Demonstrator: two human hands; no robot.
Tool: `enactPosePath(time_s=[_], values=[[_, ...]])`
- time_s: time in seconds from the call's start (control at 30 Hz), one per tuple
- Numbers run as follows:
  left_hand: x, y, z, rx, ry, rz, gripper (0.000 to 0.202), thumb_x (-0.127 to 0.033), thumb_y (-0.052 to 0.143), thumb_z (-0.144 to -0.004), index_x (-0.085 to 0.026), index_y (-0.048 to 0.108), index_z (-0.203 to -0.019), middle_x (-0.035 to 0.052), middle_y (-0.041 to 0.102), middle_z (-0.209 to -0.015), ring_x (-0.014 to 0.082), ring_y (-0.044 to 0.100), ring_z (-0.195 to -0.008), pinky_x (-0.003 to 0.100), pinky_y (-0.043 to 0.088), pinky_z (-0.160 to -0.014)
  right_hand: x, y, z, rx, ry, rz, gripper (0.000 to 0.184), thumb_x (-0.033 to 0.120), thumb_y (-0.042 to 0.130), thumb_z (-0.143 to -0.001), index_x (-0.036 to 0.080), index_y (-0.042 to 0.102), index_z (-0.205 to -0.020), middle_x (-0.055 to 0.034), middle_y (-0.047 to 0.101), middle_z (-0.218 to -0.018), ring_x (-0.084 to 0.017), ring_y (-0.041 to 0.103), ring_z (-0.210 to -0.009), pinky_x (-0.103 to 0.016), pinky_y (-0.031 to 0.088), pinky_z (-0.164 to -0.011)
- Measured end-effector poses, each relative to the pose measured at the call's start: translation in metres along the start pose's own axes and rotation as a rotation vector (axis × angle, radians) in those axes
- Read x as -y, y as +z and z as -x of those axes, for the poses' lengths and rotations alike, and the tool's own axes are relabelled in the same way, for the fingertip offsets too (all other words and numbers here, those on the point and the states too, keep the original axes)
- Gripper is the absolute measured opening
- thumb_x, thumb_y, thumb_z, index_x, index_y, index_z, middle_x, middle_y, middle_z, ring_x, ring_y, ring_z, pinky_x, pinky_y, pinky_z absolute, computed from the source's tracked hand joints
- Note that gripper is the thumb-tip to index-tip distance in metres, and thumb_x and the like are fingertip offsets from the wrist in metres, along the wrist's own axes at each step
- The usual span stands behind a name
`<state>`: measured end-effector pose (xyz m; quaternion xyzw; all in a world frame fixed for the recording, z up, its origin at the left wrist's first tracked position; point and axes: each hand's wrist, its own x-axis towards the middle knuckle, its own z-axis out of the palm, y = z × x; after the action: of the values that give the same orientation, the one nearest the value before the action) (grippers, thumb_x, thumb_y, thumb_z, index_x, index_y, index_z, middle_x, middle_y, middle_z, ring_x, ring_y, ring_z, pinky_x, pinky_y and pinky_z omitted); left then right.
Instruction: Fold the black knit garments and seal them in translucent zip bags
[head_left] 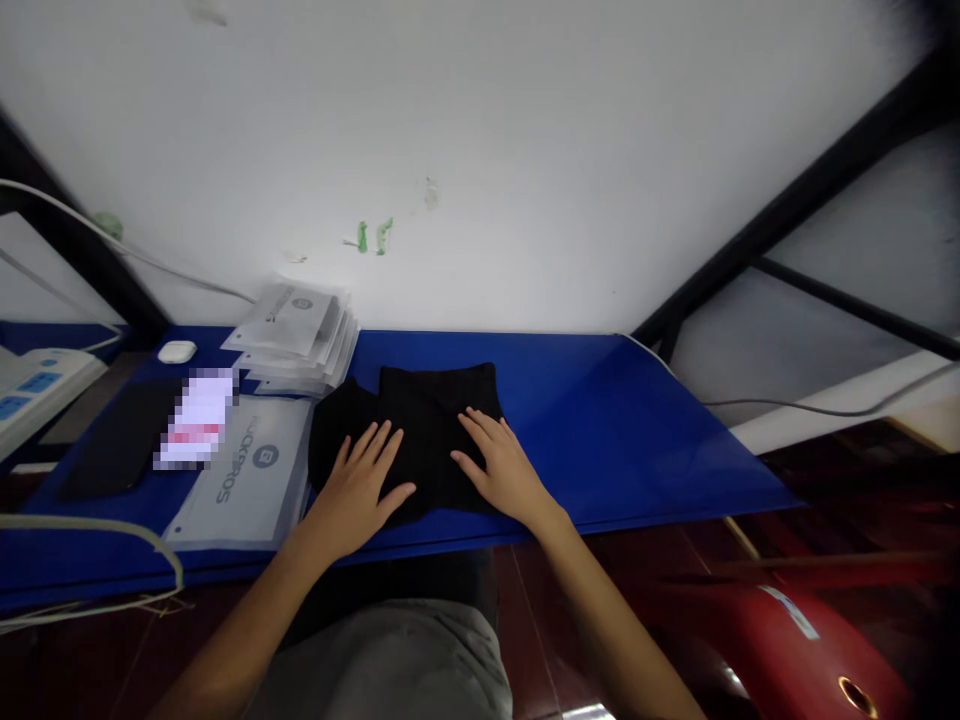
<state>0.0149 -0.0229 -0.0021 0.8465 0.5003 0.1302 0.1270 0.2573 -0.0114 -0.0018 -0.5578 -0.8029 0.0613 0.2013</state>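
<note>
A black piece of folded cloth, apparently a garment (431,420), lies on the blue tabletop (600,420) in front of me. On its left part rests my left hand (361,490), palm down with the fingers spread. My right hand (499,462) lies flat on the right part, fingers stretched out and slightly apart. Neither hand grips the cloth. Just left of the cloth is a frosted plastic bag (247,490) with dark lettering, its right edge close to the cloth. Behind it rises a stack of similar bags (300,325).
A phone with a lit, blurred screen (199,420), a dark flat object (124,435) and a white earbud case (177,351) lie at left. Farther left are a white device (45,390) and loose cable (90,522). A white wall (487,200) backs the table.
</note>
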Motion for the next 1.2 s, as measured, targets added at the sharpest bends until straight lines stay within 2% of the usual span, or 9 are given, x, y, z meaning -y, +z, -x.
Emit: enactPosePath(time_s=[0.17,0.3,0.4,0.5,0.63,0.83,0.97,1.1,1.2], values=[[0.002,-0.005,0.026,0.031,0.085,0.026,0.055,-0.045,0.051,-0.091,-0.021,0.042,-0.140,0.0107,0.041,-0.149,0.0251,0.037,-0.138,0.050,0.032,-0.112,0.013,-0.015,0.016,0.055,-0.060,-0.080,0.048,0.045,0.063,-0.084,0.022,0.057,-0.125,-0.0111,0.061,-0.121,-0.027,0.056,-0.117,-0.054,0.033,-0.110],[0.004,-0.003,0.031,0.059,0.101,-0.005,0.051,-0.043,0.054,-0.089,-0.023,0.048,-0.135,0.0098,0.044,-0.147,0.0264,0.040,-0.136,0.050,0.035,-0.110,0.015,-0.016,0.021,0.157,-0.071,-0.094,0.060,0.049,0.070,-0.076,0.023,0.055,-0.128,-0.0101,0.059,-0.124,-0.027,0.054,-0.119,-0.057,0.027,-0.112],[0.006,0.000,0.031,0.050,0.114,-0.042,0.048,-0.041,0.052,-0.091,-0.022,0.048,-0.135,0.0101,0.043,-0.148,0.0270,0.041,-0.135,0.050,0.037,-0.108,0.017,-0.017,0.024,0.187,-0.066,-0.078,0.063,0.045,0.072,-0.075,0.024,0.052,-0.131,-0.0102,0.057,-0.128,-0.027,0.052,-0.123,-0.058,0.024,-0.114],[0.004,0.000,0.033,-0.002,0.138,-0.078,0.044,-0.035,0.049,-0.092,-0.019,0.050,-0.133,0.0115,0.047,-0.144,0.0274,0.044,-0.131,0.050,0.039,-0.107,0.020,-0.020,0.027,0.184,-0.060,-0.049,0.053,0.035,0.067,-0.080,0.024,0.053,-0.130,-0.0099,0.057,-0.130,-0.025,0.051,-0.124,-0.057,0.024,-0.114],[-0.002,-0.004,0.036,-0.101,0.177,-0.108,0.034,-0.024,0.045,-0.092,-0.019,0.056,-0.124,0.0100,0.059,-0.128,0.0257,0.054,-0.118,0.046,0.046,-0.099,0.025,-0.024,0.032,0.169,-0.069,-0.011,0.040,0.026,0.059,-0.084,0.023,0.058,-0.124,-0.0090,0.062,-0.125,-0.024,0.056,-0.118,-0.055,0.029,-0.112],[-0.007,-0.003,0.034,-0.162,0.205,-0.155,0.026,-0.013,0.039,-0.092,-0.017,0.064,-0.097,0.0094,0.065,-0.112,0.0243,0.059,-0.105,0.041,0.052,-0.086,0.024,-0.019,0.032,0.118,-0.084,0.005,0.034,0.017,0.051,-0.085,0.023,0.062,-0.117,-0.0074,0.067,-0.117,-0.022,0.061,-0.111,-0.052,0.037,-0.108],[-0.006,-0.001,0.028,-0.186,0.185,-0.152,0.027,-0.010,0.036,-0.093,-0.015,0.061,-0.100,0.0082,0.067,-0.101,0.0218,0.061,-0.095,0.037,0.051,-0.079,0.022,-0.017,0.030,0.083,-0.078,0.018,0.030,0.018,0.048,-0.087,0.020,0.063,-0.114,-0.0076,0.069,-0.112,-0.021,0.064,-0.105,-0.048,0.040,-0.107],[-0.002,-0.004,0.024,-0.150,0.158,-0.136,0.026,-0.013,0.033,-0.096,-0.015,0.059,-0.100,0.0070,0.067,-0.095,0.0201,0.062,-0.086,0.035,0.050,-0.072,0.018,-0.021,0.033,0.128,-0.086,0.044,0.037,0.015,0.049,-0.084,0.018,0.059,-0.119,-0.0083,0.067,-0.117,-0.021,0.061,-0.110,-0.048,0.038,-0.108],[0.000,-0.008,0.026,-0.078,0.182,-0.146,0.021,-0.017,0.041,-0.094,-0.016,0.058,-0.107,0.0077,0.066,-0.105,0.0219,0.061,-0.096,0.036,0.050,-0.078,0.013,-0.028,0.039,0.177,-0.072,0.078,0.054,0.005,0.046,-0.074,0.018,0.055,-0.125,-0.0085,0.063,-0.124,-0.022,0.057,-0.117,-0.050,0.035,-0.110]])
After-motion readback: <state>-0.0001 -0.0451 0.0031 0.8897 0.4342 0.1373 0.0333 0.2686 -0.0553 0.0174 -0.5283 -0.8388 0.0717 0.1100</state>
